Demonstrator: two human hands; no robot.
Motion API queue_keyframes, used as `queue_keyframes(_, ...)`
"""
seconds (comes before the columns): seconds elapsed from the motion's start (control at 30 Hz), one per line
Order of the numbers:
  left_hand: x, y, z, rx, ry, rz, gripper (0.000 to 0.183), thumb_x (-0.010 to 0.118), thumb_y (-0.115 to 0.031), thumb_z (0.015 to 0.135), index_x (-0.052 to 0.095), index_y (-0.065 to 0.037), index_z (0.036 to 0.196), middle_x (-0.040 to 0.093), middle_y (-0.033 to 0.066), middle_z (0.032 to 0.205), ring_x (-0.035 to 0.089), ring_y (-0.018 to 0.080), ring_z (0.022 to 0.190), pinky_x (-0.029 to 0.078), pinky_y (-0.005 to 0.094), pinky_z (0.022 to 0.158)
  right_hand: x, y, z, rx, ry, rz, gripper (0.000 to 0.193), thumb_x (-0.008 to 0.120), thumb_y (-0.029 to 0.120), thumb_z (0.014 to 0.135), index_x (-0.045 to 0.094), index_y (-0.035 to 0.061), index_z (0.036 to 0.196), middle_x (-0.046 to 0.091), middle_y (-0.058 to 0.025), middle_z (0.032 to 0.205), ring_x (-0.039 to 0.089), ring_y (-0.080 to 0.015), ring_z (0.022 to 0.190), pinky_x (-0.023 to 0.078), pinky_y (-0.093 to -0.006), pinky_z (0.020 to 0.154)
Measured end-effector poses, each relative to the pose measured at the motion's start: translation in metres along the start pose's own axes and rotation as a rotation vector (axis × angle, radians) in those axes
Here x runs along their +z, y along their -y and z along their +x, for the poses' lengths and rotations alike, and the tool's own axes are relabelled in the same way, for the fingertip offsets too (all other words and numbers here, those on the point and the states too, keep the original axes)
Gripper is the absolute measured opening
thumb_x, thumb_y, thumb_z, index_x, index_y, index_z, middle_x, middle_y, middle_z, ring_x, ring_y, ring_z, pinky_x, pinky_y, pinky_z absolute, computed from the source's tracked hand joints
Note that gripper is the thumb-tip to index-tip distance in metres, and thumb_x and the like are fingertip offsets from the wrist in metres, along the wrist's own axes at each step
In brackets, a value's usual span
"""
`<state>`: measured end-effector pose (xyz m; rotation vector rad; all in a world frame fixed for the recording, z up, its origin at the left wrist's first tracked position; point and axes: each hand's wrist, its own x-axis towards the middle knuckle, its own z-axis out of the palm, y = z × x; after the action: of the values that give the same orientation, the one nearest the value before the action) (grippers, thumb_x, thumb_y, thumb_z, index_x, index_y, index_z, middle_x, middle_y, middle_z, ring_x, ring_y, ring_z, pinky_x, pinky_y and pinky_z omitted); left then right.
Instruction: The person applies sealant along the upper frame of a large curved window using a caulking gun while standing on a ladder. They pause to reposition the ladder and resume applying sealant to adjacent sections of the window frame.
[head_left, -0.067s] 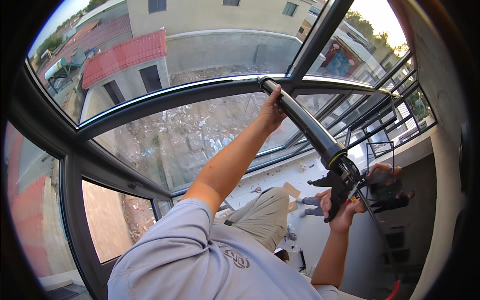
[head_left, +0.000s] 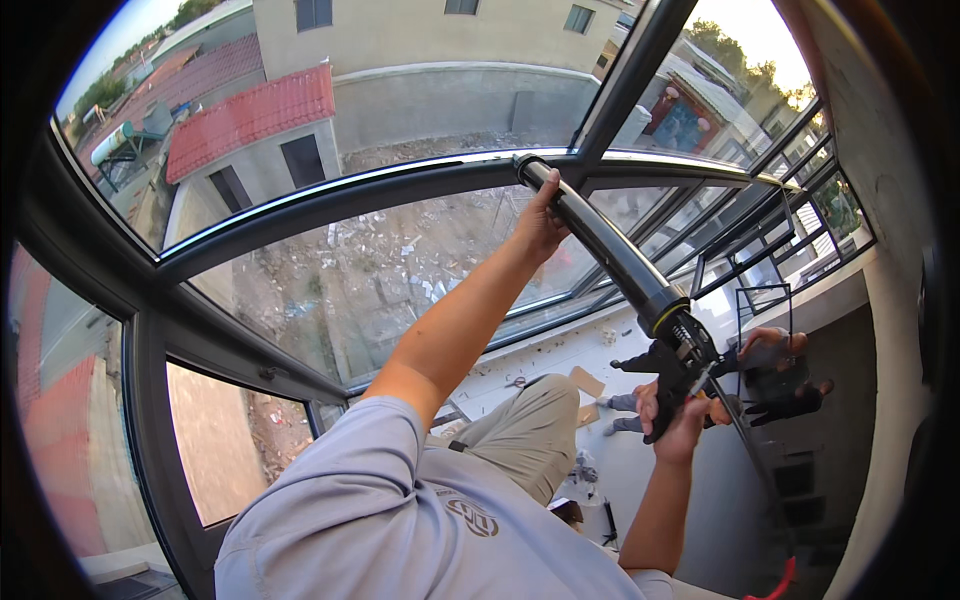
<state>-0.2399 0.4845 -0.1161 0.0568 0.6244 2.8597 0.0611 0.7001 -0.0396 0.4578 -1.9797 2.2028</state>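
Across the middle slants a long dark caulking gun (head_left: 612,240) with a tube barrel. Its far end rests at or close to the dark horizontal bar of the window frame (head_left: 400,185); whether they touch I cannot tell. My left hand (head_left: 542,222) grips the barrel near that far end, with the thumb lying along it. Lower right, my right hand (head_left: 682,425) is closed round the black handle and trigger. A thin rod (head_left: 752,455) runs back from the gun toward a red curved end (head_left: 778,582).
Glass panes and dark frames surround me left and ahead, with a rubble-strewn yard outside. Below, people (head_left: 775,375) stand on the pale floor near cardboard pieces (head_left: 586,381), scissors (head_left: 516,382) and scattered debris. A bare wall (head_left: 890,330) rises on the right.
The gun's handle end and my right hand have shifted slightly left and down. My left hand stays almost in place on the barrel.
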Motion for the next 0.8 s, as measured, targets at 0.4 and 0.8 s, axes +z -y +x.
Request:
queue_keyframes(0.4, 0.003, 0.014, -0.002, -0.154, -0.202, 0.646, 0.062, 0.069, -0.076, 0.083, 0.060, -0.015, 0.091, 0.063, 0.0021, 0.081, 0.065, 0.0197, 0.079, 0.053, 0.0394, 0.080, -0.017, -0.128, -0.059, 0.193, -0.359, -0.159, 0.030, 0.088, 0.017, 0.084, 0.066, 0.0052, 0.099, 0.060, 0.0019, 0.071, 0.054, -0.0094, 0.059, 0.045, -0.0263, 0.053)
queue_keyframes(0.8, 0.078, -0.032, -0.122, 0.014, 0.183, 0.451, 0.040, 0.056, -0.037, 0.105, 0.049, -0.006, 0.130, 0.066, 0.0200, 0.127, 0.066, 0.0391, 0.122, 0.054, 0.0540, 0.103, -0.055, -0.122, -0.095, 0.093, -0.094, 0.079, 0.034, 0.079, 0.031, 0.090, 0.058, 0.0097, 0.074, 0.056, -0.0005, 0.069, 0.048, -0.0081, 0.052, 0.039, -0.0268, 0.048)
